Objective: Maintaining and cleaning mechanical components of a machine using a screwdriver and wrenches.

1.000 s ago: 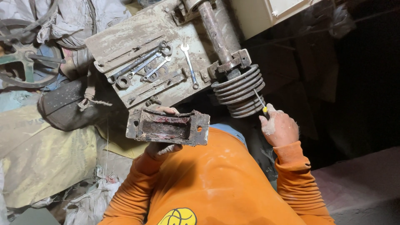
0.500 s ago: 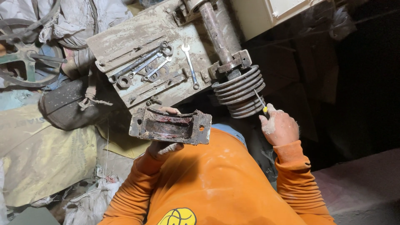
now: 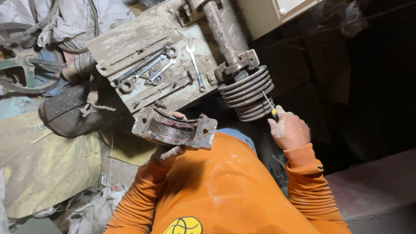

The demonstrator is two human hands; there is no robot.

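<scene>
Head view, single frame. The person wears an orange long-sleeved top, seen from above.

Left hand (image 3: 167, 151): fingers closed around a rusty half-round bearing cap (image 3: 175, 129), gripping it from below, with fingertips showing over its far edge. The cap is held in the air in front of the chest, hollow side up, roughly level, with grease-dark red residue in the curved seat and a bolt notch in the right end. It sits just below the near edge of the metal bench (image 3: 130, 41) without clearly touching it.

Right hand (image 3: 289, 130): dusty, fingers curled shut on a small screwdriver (image 3: 269, 104) with a yellow handle. The thin shaft points up and left, its tip at or touching the lower grooves of the grooved pulley (image 3: 247, 91); contact cannot be confirmed.

The pulley is a stacked multi-groove type mounted on a rusty shaft (image 3: 221, 30) that runs up and away, with a square clamp block just above the pulley.

On the dirty bench plate: several spanners (image 3: 145, 67) lying together at left, and one single open-ended spanner (image 3: 196, 67) apart to their right, near the shaft.

Left of the bench: a spoked wheel (image 3: 26, 65), pale sacks (image 3: 43, 164), a dark round vessel (image 3: 65, 112). The right side of the frame is in shadow.
</scene>
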